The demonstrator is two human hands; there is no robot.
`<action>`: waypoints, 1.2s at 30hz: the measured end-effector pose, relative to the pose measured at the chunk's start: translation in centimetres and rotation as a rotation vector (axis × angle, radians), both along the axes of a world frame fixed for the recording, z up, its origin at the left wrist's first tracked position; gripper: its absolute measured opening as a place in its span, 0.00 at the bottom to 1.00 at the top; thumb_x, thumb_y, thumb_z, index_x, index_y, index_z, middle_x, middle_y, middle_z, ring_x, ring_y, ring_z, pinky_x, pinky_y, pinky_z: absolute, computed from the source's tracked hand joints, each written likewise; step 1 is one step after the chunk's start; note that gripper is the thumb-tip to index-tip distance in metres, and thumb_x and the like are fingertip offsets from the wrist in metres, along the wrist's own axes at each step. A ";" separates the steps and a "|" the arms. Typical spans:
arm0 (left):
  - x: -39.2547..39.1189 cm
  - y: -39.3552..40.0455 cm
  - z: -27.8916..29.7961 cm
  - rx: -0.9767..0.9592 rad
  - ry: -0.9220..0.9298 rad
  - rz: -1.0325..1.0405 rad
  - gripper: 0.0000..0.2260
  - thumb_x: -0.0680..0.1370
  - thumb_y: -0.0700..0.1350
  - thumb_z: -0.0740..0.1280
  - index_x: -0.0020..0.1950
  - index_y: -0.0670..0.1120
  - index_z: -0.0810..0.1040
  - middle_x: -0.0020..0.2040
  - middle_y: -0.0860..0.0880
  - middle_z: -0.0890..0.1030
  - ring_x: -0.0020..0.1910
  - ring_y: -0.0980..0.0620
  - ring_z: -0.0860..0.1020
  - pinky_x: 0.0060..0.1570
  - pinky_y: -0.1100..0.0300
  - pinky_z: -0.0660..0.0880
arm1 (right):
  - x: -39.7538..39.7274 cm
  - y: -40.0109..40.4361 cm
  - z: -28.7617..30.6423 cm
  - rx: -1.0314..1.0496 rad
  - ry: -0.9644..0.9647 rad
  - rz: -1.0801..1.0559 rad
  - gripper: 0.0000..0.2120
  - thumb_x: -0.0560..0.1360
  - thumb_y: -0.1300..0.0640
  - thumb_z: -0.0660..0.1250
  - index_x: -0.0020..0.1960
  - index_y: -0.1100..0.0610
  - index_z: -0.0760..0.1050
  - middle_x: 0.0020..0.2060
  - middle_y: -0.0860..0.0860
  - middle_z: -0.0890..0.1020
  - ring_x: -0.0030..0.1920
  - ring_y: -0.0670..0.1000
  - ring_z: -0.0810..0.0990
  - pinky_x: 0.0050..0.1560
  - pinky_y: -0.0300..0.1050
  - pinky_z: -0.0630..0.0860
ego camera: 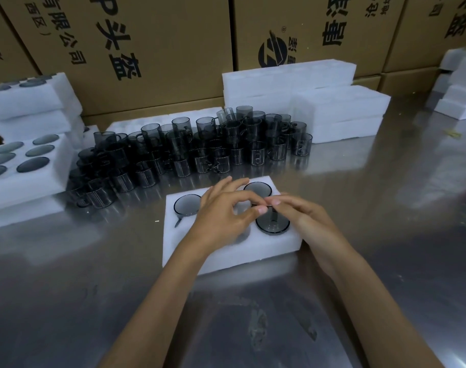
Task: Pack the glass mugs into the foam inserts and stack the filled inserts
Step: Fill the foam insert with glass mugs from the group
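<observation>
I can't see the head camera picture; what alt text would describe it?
Two bare hands work over a white foam insert on a steel table: the left hand and right hand meet above a smoky glass mug seated in its pocket. Two more seated mugs are visible in the insert; loose mugs crowd behind, before cardboard boxes.

Table (pixel 385 208) is brushed metal, glossy and reflective, with smudges and scuff marks near the viewer. Foam insert (pixel 226 251) at centre, like the foam stacks (pixel 340 112) far right and far left, is white, matt, soft-looking and slightly grainy. Mugs (pixel 200 144) are smoky grey transparent glass, smooth and shiny; the cartons (pixel 160 49) behind are matt brown cardboard with black print.
</observation>
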State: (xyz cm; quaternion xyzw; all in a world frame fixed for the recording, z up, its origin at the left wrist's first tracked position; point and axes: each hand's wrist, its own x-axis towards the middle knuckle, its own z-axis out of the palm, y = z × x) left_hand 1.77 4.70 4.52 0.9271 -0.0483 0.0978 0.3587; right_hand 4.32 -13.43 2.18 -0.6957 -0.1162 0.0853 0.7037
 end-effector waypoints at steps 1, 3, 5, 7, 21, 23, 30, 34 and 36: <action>0.0 0.0 -0.1 0.026 0.004 -0.007 0.02 0.77 0.58 0.69 0.48 0.67 0.80 0.75 0.62 0.67 0.78 0.58 0.52 0.73 0.57 0.43 | 0.0 0.0 0.0 0.000 0.001 -0.003 0.08 0.79 0.56 0.68 0.53 0.51 0.85 0.57 0.44 0.84 0.59 0.39 0.79 0.56 0.33 0.72; 0.0 -0.1 -0.1 0.034 0.002 -0.022 0.03 0.77 0.58 0.69 0.49 0.66 0.81 0.75 0.63 0.66 0.78 0.60 0.51 0.70 0.61 0.41 | 0.2 -0.2 0.1 0.002 0.014 -0.002 0.08 0.79 0.57 0.68 0.53 0.51 0.86 0.56 0.45 0.84 0.59 0.41 0.80 0.59 0.36 0.71; 0.1 -0.1 -0.2 0.045 -0.004 -0.018 0.03 0.77 0.59 0.69 0.49 0.67 0.81 0.75 0.63 0.66 0.78 0.61 0.52 0.68 0.63 0.41 | 0.3 -0.3 0.1 -0.011 0.028 0.004 0.08 0.79 0.57 0.68 0.53 0.49 0.85 0.53 0.45 0.86 0.59 0.43 0.81 0.61 0.39 0.72; 0.4 -0.1 -0.2 0.061 -0.010 0.007 0.03 0.77 0.59 0.69 0.49 0.68 0.79 0.74 0.62 0.67 0.78 0.58 0.53 0.72 0.61 0.42 | 0.5 -0.2 -0.1 -0.015 0.025 -0.024 0.08 0.79 0.57 0.69 0.55 0.48 0.83 0.52 0.45 0.86 0.57 0.44 0.82 0.57 0.37 0.74; 0.6 0.1 -0.4 -0.025 -0.049 0.037 0.15 0.79 0.55 0.69 0.64 0.57 0.76 0.63 0.60 0.77 0.67 0.55 0.71 0.69 0.55 0.65 | 1.4 0.8 -1.2 0.141 0.121 -0.214 0.06 0.78 0.55 0.69 0.54 0.48 0.81 0.51 0.48 0.86 0.48 0.44 0.84 0.45 0.36 0.78; 0.9 0.9 0.3 -0.222 -0.055 0.047 0.11 0.80 0.50 0.67 0.63 0.56 0.77 0.60 0.60 0.78 0.62 0.58 0.74 0.62 0.63 0.70 | 2.1 1.0 -1.0 0.233 0.206 -0.261 0.05 0.79 0.55 0.67 0.52 0.53 0.81 0.48 0.53 0.87 0.44 0.48 0.85 0.41 0.39 0.80; 7.1 6.1 2.6 0.082 0.023 0.250 0.15 0.82 0.44 0.64 0.69 0.50 0.73 0.69 0.46 0.72 0.66 0.45 0.72 0.65 0.52 0.68 | 5.6 2.4 -1.0 0.245 0.196 -0.386 0.09 0.81 0.58 0.63 0.48 0.60 0.79 0.49 0.61 0.85 0.48 0.56 0.85 0.50 0.45 0.82; 11.7 7.1 1.9 0.365 0.166 0.279 0.21 0.81 0.44 0.65 0.74 0.49 0.68 0.76 0.45 0.66 0.75 0.43 0.61 0.73 0.43 0.60 | 6.4 3.1 -1.1 0.196 0.159 -0.407 0.10 0.81 0.59 0.61 0.46 0.62 0.79 0.47 0.61 0.84 0.45 0.54 0.82 0.44 0.41 0.81; 13.7 6.9 1.6 0.468 0.235 0.235 0.24 0.81 0.44 0.64 0.77 0.49 0.66 0.79 0.45 0.60 0.79 0.45 0.53 0.74 0.42 0.55 | 6.6 3.1 -1.4 0.168 0.134 -0.396 0.11 0.81 0.59 0.61 0.45 0.61 0.79 0.42 0.57 0.85 0.43 0.51 0.82 0.40 0.37 0.81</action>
